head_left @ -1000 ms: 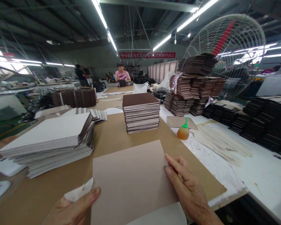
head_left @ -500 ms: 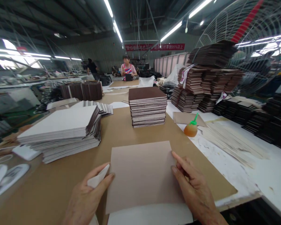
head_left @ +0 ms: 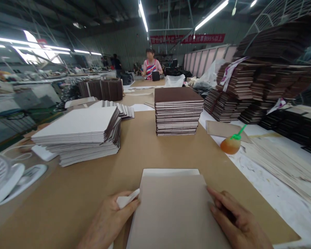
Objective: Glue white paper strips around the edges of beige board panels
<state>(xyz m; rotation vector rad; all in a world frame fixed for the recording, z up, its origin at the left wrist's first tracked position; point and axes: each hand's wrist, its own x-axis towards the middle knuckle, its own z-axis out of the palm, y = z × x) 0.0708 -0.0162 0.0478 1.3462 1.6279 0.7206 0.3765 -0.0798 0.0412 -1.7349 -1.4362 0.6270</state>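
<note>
A smooth beige sheet lies in front of me over a white panel, whose far edge shows as a narrow strip. My left hand is closed at the sheet's left edge. Tucked between its thumb and fingers is a thin, pointed white piece; I cannot tell its material. At the right edge, my right hand pinches the sheet between thumb and forefinger. The near end of the sheet runs out of view.
White-faced panels are piled at left, beside a small white fan. Ahead stands a neat stack of brown-topped panels. To the right are an orange bottle with a green nozzle and tall brown stacks. A person sits beyond.
The beige sheet has come nearer to me and down over the white panel, whose strip now shows at the far edge. Both hands moved with it. My view has shifted left.
</note>
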